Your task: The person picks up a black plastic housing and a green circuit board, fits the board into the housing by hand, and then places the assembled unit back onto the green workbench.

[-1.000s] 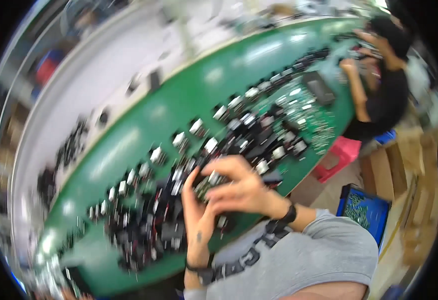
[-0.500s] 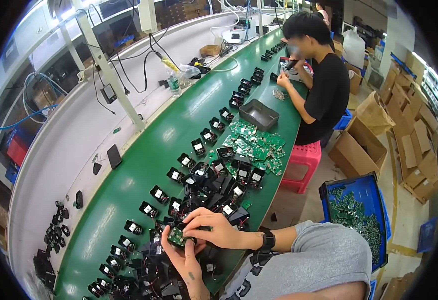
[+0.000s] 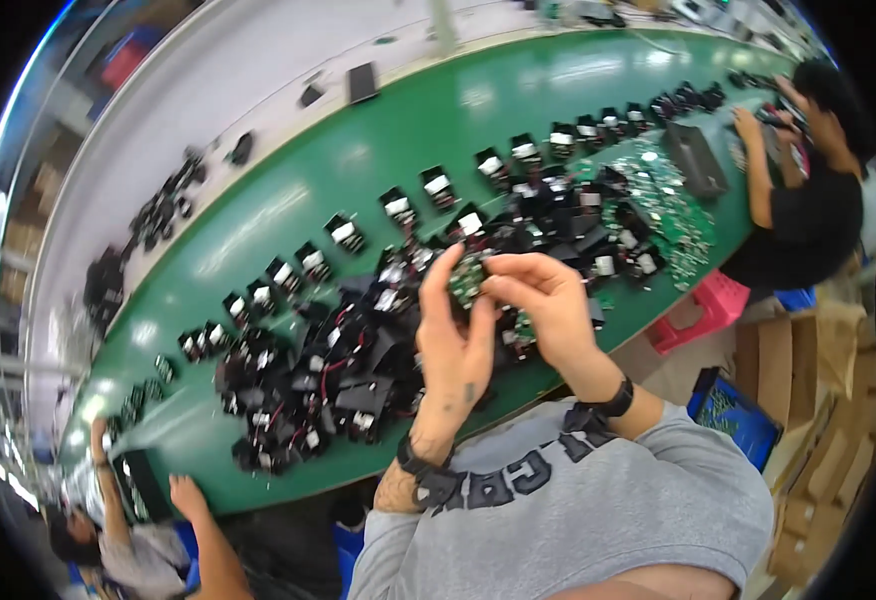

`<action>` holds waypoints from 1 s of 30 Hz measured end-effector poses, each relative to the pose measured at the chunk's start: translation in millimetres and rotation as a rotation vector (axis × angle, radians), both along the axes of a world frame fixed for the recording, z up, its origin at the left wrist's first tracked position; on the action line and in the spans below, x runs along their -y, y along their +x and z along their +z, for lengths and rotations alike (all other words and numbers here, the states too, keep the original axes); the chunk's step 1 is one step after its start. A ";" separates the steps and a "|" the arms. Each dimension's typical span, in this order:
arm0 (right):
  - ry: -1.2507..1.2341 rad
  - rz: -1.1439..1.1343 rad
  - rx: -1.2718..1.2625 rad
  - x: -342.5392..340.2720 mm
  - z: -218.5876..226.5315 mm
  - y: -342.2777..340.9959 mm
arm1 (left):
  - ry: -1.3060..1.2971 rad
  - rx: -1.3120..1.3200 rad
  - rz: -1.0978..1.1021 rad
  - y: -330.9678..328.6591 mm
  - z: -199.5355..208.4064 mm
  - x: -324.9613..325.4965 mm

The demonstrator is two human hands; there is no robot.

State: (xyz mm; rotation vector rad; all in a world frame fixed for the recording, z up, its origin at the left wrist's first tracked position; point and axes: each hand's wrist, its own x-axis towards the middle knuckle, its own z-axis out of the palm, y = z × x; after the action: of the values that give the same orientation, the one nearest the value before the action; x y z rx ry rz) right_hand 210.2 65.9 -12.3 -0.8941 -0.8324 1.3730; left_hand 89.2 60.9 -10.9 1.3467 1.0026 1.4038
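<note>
A small green circuit board [image 3: 466,278] is held up over the table's pile. My left hand [image 3: 448,350] grips it between thumb and fingers, and a dark edge behind the board could be part of a housing. From the other side, the thumb and forefinger of my right hand [image 3: 556,305] close on the board's right edge. Whether a smaller part sits in that pinch cannot be made out. Beneath both hands spreads a heap of black plastic housings [image 3: 358,350] with red and black wires and white labels.
Black housings [image 3: 345,232] stand in a curved row on the green table [image 3: 288,215]. Loose green boards [image 3: 658,210] lie right, beside a dark grey bin [image 3: 696,160]. One co-worker [image 3: 808,200] sits far right, another person [image 3: 138,550] lower left. A pink stool [image 3: 698,312] stands by the edge.
My view has swung round, bringing the table's left end and another person in. My hands stay together at the circuit board, and the right fingers have shifted from its face to its edge.
</note>
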 end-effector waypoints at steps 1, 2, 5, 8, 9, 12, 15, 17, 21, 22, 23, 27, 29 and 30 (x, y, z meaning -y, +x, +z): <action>0.030 -0.006 -0.052 -3.1 -8.8 0.9 | 0.029 -0.070 0.048 -0.8 -3.8 -1.0; 0.037 0.014 -0.053 -4.7 -14.5 -0.4 | 0.093 -0.146 0.082 -5.3 -7.7 -2.1; 0.065 0.097 -0.073 -6.3 -19.4 -3.7 | 0.158 -0.261 0.139 -14.2 -13.3 -1.7; 0.040 0.195 -0.141 -5.2 -17.9 -9.6 | 0.266 -0.314 0.135 -17.1 -13.3 -1.3; 0.034 0.201 -0.147 -3.7 -17.3 -10.7 | 0.266 -0.367 0.150 -18.3 -11.1 0.8; 0.067 0.215 -0.057 -2.8 -19.2 -9.5 | 0.279 -0.367 0.144 -19.3 -9.2 1.5; 0.066 0.227 -0.090 -2.7 -21.3 -9.3 | 0.376 -0.408 0.177 -19.1 -9.0 1.9; 0.050 0.229 -0.093 -3.1 -24.1 -8.6 | 0.386 -0.443 0.164 -20.6 -10.2 1.5; 0.035 0.252 -0.101 -2.6 -22.7 -7.3 | 0.370 -0.483 0.153 -22.6 -12.7 2.7; 0.034 0.251 -0.101 -2.7 -23.6 -6.5 | 0.422 -0.511 0.164 -23.0 -12.5 1.2; 0.030 0.252 -0.090 -2.7 -25.3 -5.4 | 0.475 -0.539 0.175 -23.0 -12.4 0.6; 0.352 -0.027 0.379 -0.6 -21.7 -7.3 | 0.376 -0.446 0.160 -18.7 -14.7 3.4; 0.445 -0.070 0.453 -1.1 -18.0 -5.2 | 0.055 -0.194 0.080 -18.7 -19.8 5.0; 0.534 -0.117 0.530 -0.5 -17.0 -4.0 | -0.027 -0.064 0.029 -18.1 -17.8 5.9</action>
State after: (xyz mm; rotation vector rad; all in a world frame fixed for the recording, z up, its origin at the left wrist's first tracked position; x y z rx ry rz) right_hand 206.2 66.4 -29.4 -0.8680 -1.4430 0.7472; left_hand 71.1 55.1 -28.7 1.3691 1.0835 1.3718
